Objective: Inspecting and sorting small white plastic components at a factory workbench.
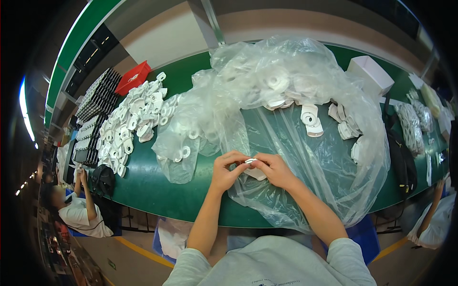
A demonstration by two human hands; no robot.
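Over the near middle of the green table, my left hand and my right hand meet. Between their thumbs and fingers they pinch a small white plastic part with a rounded end. A paler flat section shows just below it, partly covered by my fingers. Beneath my hands spreads a large clear plastic bag. More white parts with ring-shaped ends lie in and under the bag, among them a pair beyond my right hand.
A heap of white parts covers the table's left, beside a red bin and stacked dark trays. A white box stands at the back right, with a black bag nearer. Other people sit at both sides.
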